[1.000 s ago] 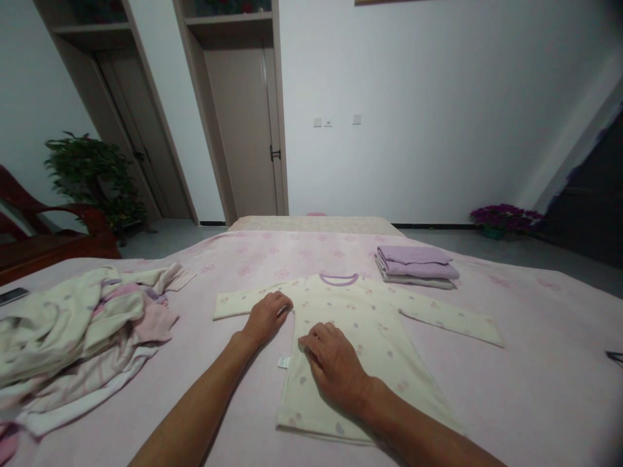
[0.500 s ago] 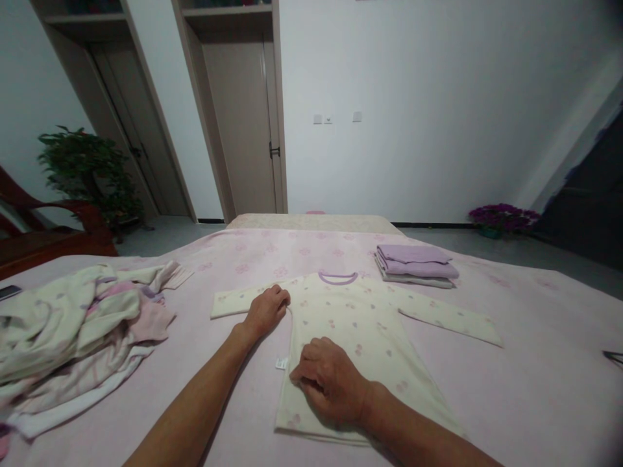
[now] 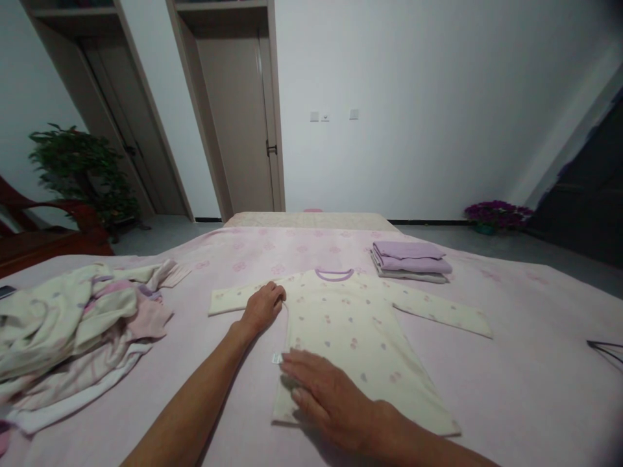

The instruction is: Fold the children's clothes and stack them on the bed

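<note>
A cream long-sleeved shirt [image 3: 341, 324] with small printed motifs and a purple-trimmed collar lies flat, its sleeves spread to both sides. My left hand [image 3: 265, 305] is at the underarm by the left-hand sleeve, fingers curled and closed on the fabric there. Over the lower left part of the shirt, my right hand [image 3: 331, 395] is open with its fingers stretched out, close to the side seam. A small white label [image 3: 277, 358] sticks out from that seam beside the fingertips. Whether the right palm touches the cloth is hard to tell.
Pink patterned bedding [image 3: 233, 389] lies under everything. A rumpled heap of clothes [image 3: 82, 324] is at the left, with a phone [image 3: 6, 291] beside it. Folded purple and grey garments [image 3: 411, 258] are stacked beyond the right sleeve. A thin black object [image 3: 606, 345] shows at the right edge.
My right hand has gone from curled fingers to stretched, open ones and sits slightly lower on the shirt. My left hand stays at the underarm. The view has shifted a little.
</note>
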`<state>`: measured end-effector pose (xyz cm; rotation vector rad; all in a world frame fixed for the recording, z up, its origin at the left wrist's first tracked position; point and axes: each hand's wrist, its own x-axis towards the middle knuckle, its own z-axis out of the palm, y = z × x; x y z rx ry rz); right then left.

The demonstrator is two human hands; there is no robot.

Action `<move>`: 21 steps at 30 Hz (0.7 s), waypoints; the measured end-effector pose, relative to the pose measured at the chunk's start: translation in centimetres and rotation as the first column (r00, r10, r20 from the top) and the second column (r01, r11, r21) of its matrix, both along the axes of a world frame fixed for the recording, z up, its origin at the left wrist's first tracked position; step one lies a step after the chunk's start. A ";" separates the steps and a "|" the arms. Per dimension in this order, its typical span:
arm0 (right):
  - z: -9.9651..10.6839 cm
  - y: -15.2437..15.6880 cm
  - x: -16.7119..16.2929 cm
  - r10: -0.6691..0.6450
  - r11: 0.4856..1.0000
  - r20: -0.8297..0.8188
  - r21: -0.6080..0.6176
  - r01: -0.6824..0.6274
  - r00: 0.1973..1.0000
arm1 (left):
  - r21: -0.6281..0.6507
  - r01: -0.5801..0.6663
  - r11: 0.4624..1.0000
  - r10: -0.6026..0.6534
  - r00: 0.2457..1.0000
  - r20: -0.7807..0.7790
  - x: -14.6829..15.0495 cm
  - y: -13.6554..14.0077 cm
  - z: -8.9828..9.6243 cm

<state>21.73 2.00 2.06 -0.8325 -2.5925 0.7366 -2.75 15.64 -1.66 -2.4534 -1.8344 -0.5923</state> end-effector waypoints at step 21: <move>1.5 -0.9 3.1 -0.014 1.000 0.138 -0.012 0.015 0.990 | -0.069 -0.136 0.988 0.135 0.991 -0.022 1.3 -0.7 1.1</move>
